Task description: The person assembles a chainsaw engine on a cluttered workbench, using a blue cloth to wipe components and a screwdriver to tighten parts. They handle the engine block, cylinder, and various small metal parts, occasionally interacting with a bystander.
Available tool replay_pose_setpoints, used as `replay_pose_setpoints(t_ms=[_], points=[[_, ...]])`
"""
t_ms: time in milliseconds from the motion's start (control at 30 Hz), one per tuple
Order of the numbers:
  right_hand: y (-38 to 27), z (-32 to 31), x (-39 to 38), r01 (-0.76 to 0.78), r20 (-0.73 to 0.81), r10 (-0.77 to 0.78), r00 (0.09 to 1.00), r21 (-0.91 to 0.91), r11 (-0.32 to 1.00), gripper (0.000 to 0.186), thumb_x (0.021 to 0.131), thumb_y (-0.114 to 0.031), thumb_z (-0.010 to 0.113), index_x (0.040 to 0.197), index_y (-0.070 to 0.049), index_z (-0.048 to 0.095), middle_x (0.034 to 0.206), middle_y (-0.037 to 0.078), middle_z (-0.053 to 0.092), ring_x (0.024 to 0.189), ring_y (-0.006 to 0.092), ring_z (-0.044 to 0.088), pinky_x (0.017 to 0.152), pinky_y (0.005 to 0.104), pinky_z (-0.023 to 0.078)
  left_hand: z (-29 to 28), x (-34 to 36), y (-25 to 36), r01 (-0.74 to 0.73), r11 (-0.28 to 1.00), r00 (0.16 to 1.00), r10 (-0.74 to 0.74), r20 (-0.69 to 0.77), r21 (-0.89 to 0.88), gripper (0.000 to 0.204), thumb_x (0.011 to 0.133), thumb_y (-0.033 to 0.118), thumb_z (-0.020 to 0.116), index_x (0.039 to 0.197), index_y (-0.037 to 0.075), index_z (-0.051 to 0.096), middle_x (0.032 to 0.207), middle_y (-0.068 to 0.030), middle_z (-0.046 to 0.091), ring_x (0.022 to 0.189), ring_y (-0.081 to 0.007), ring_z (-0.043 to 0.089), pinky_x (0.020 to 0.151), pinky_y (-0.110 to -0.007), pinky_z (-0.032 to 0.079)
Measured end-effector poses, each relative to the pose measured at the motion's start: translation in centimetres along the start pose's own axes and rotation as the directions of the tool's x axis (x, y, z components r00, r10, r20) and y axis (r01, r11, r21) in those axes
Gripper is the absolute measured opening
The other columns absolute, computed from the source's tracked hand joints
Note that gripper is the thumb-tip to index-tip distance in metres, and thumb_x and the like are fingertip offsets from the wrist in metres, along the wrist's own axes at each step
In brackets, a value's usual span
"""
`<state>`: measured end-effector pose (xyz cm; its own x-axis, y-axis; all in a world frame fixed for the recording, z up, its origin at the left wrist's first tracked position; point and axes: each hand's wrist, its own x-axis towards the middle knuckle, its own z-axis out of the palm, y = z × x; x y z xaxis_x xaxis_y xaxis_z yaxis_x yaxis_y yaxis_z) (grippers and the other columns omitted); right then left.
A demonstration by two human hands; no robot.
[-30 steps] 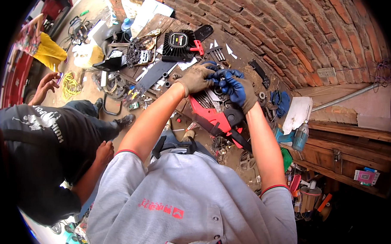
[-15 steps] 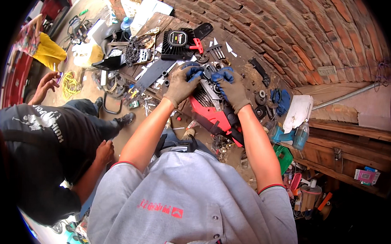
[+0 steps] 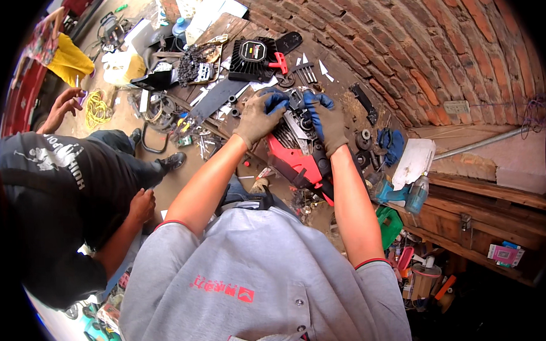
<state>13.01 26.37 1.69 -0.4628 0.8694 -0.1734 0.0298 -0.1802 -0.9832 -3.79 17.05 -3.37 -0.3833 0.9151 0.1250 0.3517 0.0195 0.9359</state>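
**Both hands close in on the engine part of the red machine**

Compared with one second ago, the two gloved hands sit closer together and a little farther from the body. Earlier the right hand lay over the left one on the red machine; now they are side by side, with a small gap between them.

The left hand (image 3: 260, 114) is bent over the left side of the grey metal engine block (image 3: 294, 123), fingers curled down on it; it seems to press or hold the block, but whether the fingers really close around something I cannot tell. The right hand (image 3: 324, 117) rests on the right side of the same block, blue fingertips pointing far, also curled; its grip is hidden under the glove.

The red machine body (image 3: 297, 163) lies on the ground just in front of the person's knees, tilted, with its black handle (image 3: 321, 169) toward the near right. My judgement is that the hands moved from covering the part to working on its top, perhaps to loosen or lift a piece.

Around it lie a black finned cover with a red handle (image 3: 254, 57), a flat metal bar (image 3: 213, 103) and many small parts. Another person in a dark shirt (image 3: 51, 196) sits at the left, well apart from the machine.
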Motion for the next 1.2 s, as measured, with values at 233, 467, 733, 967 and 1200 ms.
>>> replay_pose_setpoints(t_ms=[233,467,733,967,1200], points=[[-2.1,1.1,-0.7,0.008,-0.092,0.003,0.996,0.125,0.992,0.027,0.098,-0.029,0.065,0.104,-0.003,0.071,0.079,0.007,0.068,0.056,0.0103,0.056,0.052,0.0228,0.047,0.7,-0.3,-1.0,-0.061,0.991,0.997,0.065,-0.036,0.12,0.039,0.081,0.029,0.073,0.112,0.007,0.071,0.114,-0.0146,0.067,0.105,-0.0348,0.062,0.094,-0.042,0.048],[-0.8,-0.7,-0.3,-0.038,-0.062,0.035,0.997,-0.053,0.998,0.033,0.098,-0.033,0.066,0.095,0.0,0.071,0.068,0.001,0.064,0.057,0.0084,0.056,0.054,0.022,0.046,0.0,-0.4,1.1,-0.062,0.989,0.998,0.061,0.018,0.131,0.034,0.08,0.024,0.072,0.111,0.01,0.073,0.115,-0.0132,0.068,0.102,-0.0335,0.064,0.094,-0.042,0.049],[-1.7,0.6,-0.2,-0.099,-0.047,0.11,0.993,0.186,0.978,0.028,0.101,-0.031,0.061,0.108,-0.004,0.069,0.069,0.001,0.064,0.054,0.0072,0.055,0.049,0.0207,0.043,-0.1,-0.4,0.7,-0.055,0.982,0.998,0.051,0.026,0.18,0.032,0.081,0.024,0.072,0.109,0.009,0.073,0.118,-0.0135,0.067,0.104,-0.0346,0.063,0.094,-0.042,0.049],[-0.2,-0.7,0.2,-0.072,-0.06,0.069,0.996,-0.063,0.995,0.03,0.101,-0.033,0.059,0.106,-0.005,0.069,0.075,0.004,0.068,0.053,0.007,0.056,0.046,0.0205,0.042,0.1,-0.5,0.4,-0.091,0.99,0.995,0.087,0.039,0.108,0.032,0.082,0.031,0.072,0.108,0.011,0.073,0.116,-0.0105,0.066,0.107,-0.035,0.058,0.096,-0.045,0.045],[-1.8,0.1,-0.2,-0.053,0.0,0.054,0.999,0.155,0.986,0.032,0.103,-0.035,0.057,0.11,-0.005,0.067,0.075,0.003,0.069,0.055,0.0075,0.057,0.046,0.0211,0.043,-0.5,-0.4,1.8,-0.105,0.968,0.992,0.084,0.099,0.228,0.044,0.079,0.027,0.075,0.12,0.013,0.068,0.13,-0.013,0.061,0.12,-0.0354,0.056,0.104,-0.045,0.043]])
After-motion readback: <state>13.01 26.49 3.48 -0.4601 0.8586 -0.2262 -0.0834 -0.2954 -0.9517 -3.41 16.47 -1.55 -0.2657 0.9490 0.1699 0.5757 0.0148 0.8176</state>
